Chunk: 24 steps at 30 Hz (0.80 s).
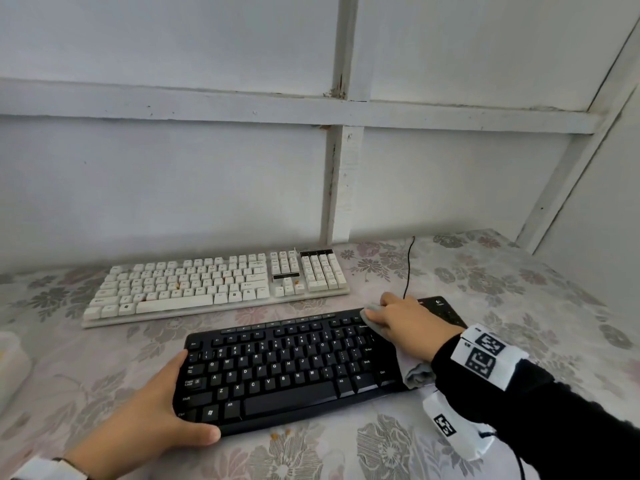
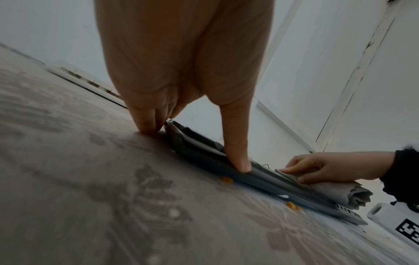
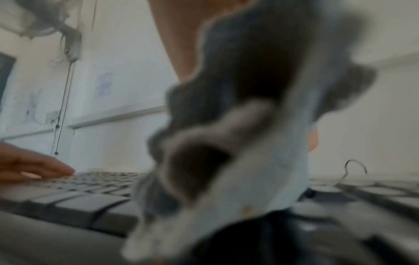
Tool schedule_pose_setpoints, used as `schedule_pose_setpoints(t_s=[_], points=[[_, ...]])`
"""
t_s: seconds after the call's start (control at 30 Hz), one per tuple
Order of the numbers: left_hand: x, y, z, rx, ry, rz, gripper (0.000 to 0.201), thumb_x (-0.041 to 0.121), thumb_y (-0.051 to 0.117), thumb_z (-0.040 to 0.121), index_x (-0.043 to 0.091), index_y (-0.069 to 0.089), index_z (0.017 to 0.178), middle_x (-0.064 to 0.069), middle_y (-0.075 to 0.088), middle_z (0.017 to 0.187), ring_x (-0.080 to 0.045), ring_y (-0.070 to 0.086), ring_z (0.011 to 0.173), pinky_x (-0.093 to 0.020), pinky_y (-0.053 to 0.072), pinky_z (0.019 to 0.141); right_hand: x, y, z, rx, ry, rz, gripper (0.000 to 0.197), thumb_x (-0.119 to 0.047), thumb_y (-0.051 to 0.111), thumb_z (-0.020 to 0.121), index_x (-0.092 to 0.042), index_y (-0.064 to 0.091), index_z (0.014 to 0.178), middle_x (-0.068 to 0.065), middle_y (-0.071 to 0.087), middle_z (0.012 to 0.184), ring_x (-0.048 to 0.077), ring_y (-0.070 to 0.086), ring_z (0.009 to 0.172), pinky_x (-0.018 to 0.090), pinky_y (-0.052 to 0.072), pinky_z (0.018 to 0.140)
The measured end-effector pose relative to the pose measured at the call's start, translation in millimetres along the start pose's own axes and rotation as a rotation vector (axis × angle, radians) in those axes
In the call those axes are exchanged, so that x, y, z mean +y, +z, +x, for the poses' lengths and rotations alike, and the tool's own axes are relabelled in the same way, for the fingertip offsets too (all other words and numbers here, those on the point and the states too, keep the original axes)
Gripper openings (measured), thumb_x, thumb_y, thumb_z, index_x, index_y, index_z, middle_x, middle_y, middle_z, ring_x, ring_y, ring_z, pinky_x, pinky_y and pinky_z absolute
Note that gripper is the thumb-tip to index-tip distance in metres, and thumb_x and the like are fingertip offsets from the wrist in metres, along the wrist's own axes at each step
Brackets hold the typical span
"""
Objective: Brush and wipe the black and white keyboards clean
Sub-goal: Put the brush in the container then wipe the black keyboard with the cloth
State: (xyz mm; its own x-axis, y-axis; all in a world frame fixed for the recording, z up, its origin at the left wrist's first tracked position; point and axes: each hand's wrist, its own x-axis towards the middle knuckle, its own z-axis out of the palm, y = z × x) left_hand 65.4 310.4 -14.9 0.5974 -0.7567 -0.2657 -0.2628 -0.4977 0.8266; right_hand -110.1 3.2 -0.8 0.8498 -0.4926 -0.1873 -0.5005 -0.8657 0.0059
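The black keyboard (image 1: 287, 368) lies in front of me on the floral tablecloth. My left hand (image 1: 173, 398) grips its left end, thumb (image 2: 240, 161) pressed on the front edge and fingers at the far left corner. My right hand (image 1: 398, 323) presses a grey cloth (image 1: 372, 315) onto the keyboard's upper right keys, and the cloth's loose end (image 1: 419, 374) trails under the wrist. In the right wrist view the bunched cloth (image 3: 238, 143) hides most of the hand. The white keyboard (image 1: 214, 285) lies behind, untouched, with orange specks between its keys.
Orange crumbs (image 1: 275, 435) lie on the tablecloth just in front of the black keyboard. A black cable (image 1: 408, 268) runs from behind my right hand to the wall. A white object (image 1: 10, 362) sits at the left edge. White panelled walls close the back and right.
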Motion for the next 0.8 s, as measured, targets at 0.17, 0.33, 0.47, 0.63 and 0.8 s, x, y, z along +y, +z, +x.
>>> schedule_pose_setpoints(t_s=[0.17,0.33,0.47,0.63,0.8], points=[[-2.2,-0.4,1.1,0.001,0.008,-0.007,0.091,0.006,0.087,0.054,0.047,0.034,0.115,0.020,0.057,0.107,0.009,0.052,0.095,-0.005,0.036,0.069,14.3,1.7,-3.1,0.010,-0.023,0.043,0.073,-0.060,0.007,0.092,-0.017,0.054,0.127,0.001,0.038,0.100,0.017,0.034,0.086,0.026,0.027,0.077],[-7.7,-1.2,3.0,-0.006,0.008,0.002,0.097,0.011,0.089,0.054,0.043,0.030,0.125,0.020,0.056,0.111,0.008,0.052,0.098,-0.007,0.037,0.072,16.7,3.6,-3.9,0.044,-0.052,-0.041,0.048,-0.047,0.022,0.099,-0.027,0.053,0.130,0.006,0.045,0.109,0.023,0.043,0.091,0.026,0.031,0.077],[-10.2,-1.6,4.2,-0.020,0.024,0.017,0.096,0.015,0.089,0.054,0.045,0.029,0.122,0.025,0.052,0.112,0.010,0.050,0.099,-0.006,0.036,0.073,30.1,7.9,-5.9,0.102,0.040,-0.034,0.026,-0.030,0.035,0.101,-0.021,0.058,0.107,0.005,0.047,0.101,0.028,0.052,0.093,0.033,0.042,0.082],[-13.5,-2.0,5.5,-0.031,0.041,0.005,0.090,0.014,0.089,0.054,0.053,0.030,0.112,0.024,0.053,0.112,0.008,0.051,0.100,-0.007,0.036,0.073,64.4,4.2,-15.2,0.104,0.344,0.135,0.021,-0.011,0.042,0.096,-0.014,0.048,0.075,-0.003,0.034,0.085,0.027,0.045,0.096,0.030,0.034,0.072],[-17.8,-4.8,6.4,-0.060,0.044,0.010,0.099,0.037,0.088,0.034,0.054,0.034,0.115,0.019,0.057,0.116,0.005,0.054,0.105,-0.015,0.041,0.082,75.8,-15.5,-26.0,0.049,0.436,0.130,0.041,-0.010,0.040,0.099,-0.018,0.031,0.060,0.013,0.050,0.108,0.033,0.055,0.102,0.030,0.035,0.073]])
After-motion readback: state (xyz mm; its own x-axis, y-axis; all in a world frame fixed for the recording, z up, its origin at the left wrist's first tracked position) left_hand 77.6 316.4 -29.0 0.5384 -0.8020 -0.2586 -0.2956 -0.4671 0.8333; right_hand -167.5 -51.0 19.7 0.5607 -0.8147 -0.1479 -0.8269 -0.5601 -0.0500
